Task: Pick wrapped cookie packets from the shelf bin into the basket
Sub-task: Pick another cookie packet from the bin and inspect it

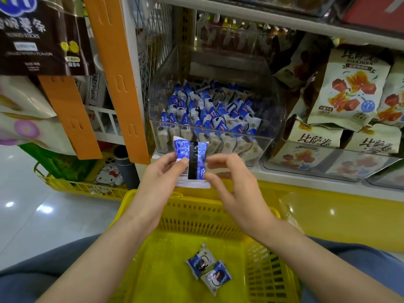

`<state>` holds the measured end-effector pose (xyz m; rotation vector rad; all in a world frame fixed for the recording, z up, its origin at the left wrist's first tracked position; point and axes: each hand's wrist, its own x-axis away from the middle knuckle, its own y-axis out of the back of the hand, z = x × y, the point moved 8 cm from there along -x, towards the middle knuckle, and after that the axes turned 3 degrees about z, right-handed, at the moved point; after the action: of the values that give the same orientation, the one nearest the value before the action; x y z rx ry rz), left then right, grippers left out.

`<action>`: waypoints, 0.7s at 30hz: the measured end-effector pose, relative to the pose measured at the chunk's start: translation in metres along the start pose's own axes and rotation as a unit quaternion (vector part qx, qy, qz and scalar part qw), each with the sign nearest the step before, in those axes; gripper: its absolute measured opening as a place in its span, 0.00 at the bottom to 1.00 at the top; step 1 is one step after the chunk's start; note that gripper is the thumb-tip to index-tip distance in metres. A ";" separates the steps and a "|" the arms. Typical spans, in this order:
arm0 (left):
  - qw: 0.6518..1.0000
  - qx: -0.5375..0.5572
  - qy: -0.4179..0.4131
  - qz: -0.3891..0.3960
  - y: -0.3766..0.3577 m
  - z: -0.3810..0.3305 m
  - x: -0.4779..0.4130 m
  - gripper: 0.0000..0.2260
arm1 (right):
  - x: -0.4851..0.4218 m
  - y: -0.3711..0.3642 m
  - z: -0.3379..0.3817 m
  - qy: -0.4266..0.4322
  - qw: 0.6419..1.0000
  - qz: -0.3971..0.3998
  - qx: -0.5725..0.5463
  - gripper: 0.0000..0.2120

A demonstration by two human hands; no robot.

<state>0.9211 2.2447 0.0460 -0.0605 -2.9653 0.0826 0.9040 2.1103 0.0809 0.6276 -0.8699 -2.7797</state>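
One cookie packet (192, 159) is pinched in the left hand (161, 178) just above the far rim of the basket (131, 204). The right hand (231, 184) hovers beside it, fingers relaxed, gripping nothing. It is best lowered towards the two packets (208, 270) on the basket floor before letting go, then reach for the clear shelf bin (274, 119).

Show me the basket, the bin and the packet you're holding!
basket (192, 217): head view, back wall.
bin (251, 135): head view, front rim.
packet (192, 159): head view, black seam.
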 end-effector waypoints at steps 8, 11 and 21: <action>0.985 -0.119 -0.128 -0.014 -0.006 -0.015 0.004 0.14 | 0.000 -0.019 -0.037 -0.255 0.911 0.040 -0.322 0.11; 0.943 -0.255 -0.211 -0.044 -0.010 -0.023 0.010 0.15 | 0.000 -0.016 -0.040 -0.268 0.898 0.007 -0.349 0.11; 0.888 -0.381 -0.256 -0.018 -0.018 -0.019 0.017 0.12 | 0.000 -0.022 -0.039 -0.252 0.903 -0.002 -0.347 0.16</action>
<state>0.9068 2.2283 0.0692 -0.0951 -3.2799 -1.2561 0.9204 2.1083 0.0397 -0.2181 0.1194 -2.9889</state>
